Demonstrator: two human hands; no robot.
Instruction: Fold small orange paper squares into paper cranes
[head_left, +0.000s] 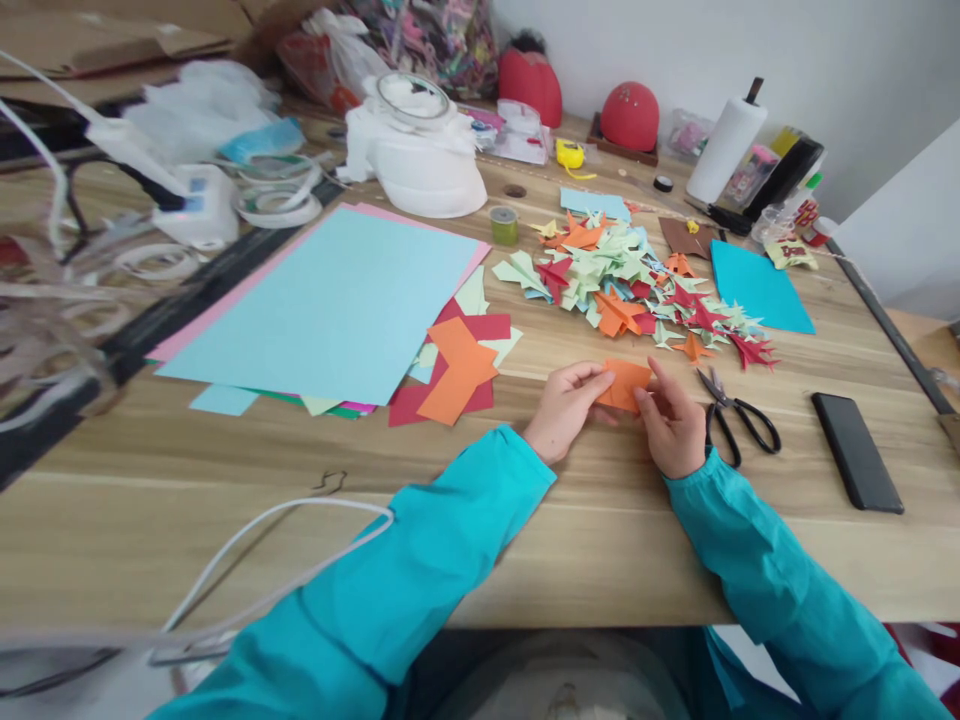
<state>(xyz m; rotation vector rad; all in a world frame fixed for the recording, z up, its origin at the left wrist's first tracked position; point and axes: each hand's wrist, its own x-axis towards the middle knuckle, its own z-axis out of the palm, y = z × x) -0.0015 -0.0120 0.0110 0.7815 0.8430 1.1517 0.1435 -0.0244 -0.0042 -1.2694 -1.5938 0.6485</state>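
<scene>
A small orange paper square [624, 384], with faint creases on it, is held between both hands just above the table. My left hand [570, 405] pinches its left edge between thumb and fingers. At its right edge, my right hand [671, 420] grips the same piece. Beyond the hands lies a pile of folded paper shapes [611, 265] in pale green, orange, red and blue. Black-handled scissors [726, 410] rest beside my right hand, blades partly apart. Orange paper pieces [457, 370] overlap red and pale green scraps to the left of my hands.
Large light blue sheets [322, 300] cover the table's left part. A phone [857, 452] lies at the right. Farther back are a green spool [504, 226], a white cap-like object [420, 160] and a bright blue sheet [761, 288]. A white cable [300, 505] loops near the left forearm.
</scene>
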